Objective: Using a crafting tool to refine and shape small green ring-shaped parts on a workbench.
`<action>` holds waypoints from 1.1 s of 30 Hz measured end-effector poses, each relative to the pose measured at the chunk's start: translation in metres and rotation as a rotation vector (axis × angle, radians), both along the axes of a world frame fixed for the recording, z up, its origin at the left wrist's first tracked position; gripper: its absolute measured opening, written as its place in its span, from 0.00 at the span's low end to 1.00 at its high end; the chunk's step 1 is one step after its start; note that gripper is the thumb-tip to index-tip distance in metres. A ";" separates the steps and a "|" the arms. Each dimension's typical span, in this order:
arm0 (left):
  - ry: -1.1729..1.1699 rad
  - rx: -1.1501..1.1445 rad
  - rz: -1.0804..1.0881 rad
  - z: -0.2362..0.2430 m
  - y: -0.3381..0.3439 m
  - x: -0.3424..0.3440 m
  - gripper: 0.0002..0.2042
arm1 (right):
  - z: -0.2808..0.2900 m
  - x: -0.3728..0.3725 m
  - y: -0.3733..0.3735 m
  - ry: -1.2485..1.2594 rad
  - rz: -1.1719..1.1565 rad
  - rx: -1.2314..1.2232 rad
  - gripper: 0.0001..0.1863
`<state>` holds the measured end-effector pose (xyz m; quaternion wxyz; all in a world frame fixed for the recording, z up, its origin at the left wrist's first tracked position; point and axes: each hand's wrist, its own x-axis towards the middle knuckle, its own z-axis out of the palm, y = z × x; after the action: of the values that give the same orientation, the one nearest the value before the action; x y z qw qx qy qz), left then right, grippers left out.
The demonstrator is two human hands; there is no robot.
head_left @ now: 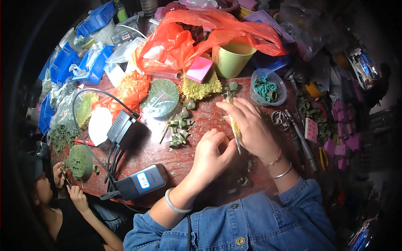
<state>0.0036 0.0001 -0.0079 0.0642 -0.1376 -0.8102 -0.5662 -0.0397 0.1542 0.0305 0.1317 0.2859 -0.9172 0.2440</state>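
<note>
My right hand (pixel 247 125) holds a slim yellow tool (pixel 233 125) with a pale pointed tip toward me, its fingers curved over it. A small olive-green shaped piece (pixel 231 88) shows beyond my fingers at the tool's far end. Just left of the tip, my left hand (pixel 211 154) is closed, thumb against curled fingers; whatever it might hold is hidden. Several similar green pieces (pixel 180 138) lie in a cluster left of my hands. A clear tub (pixel 268 87) of teal bits stands at the upper right of my right hand.
A cabled black device (pixel 121 125) and power bank (pixel 140 184) sit at left. Red bags (pixel 163 42), a pale green cup (pixel 230 58) and yellow sponge (pixel 201 88) fill the back. Metal tools (pixel 301 146) lie right. A co-worker (pixel 58 213) works at lower left with both hands.
</note>
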 end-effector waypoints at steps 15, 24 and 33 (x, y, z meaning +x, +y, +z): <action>-0.390 0.548 0.163 0.004 -0.001 -0.008 0.12 | 0.003 0.007 0.015 -0.057 -0.066 -0.283 0.18; -0.227 0.302 -0.046 0.001 -0.001 -0.005 0.06 | -0.010 0.005 0.012 -0.050 0.014 -0.148 0.20; -0.258 0.421 -0.038 0.004 0.002 -0.008 0.19 | 0.019 0.035 0.020 -0.462 -0.063 -0.830 0.19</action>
<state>-0.0047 0.0024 -0.0041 -0.0230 -0.0630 -0.6732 -0.7364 -0.0044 0.1739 0.0495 0.0350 0.1193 -0.7557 0.6430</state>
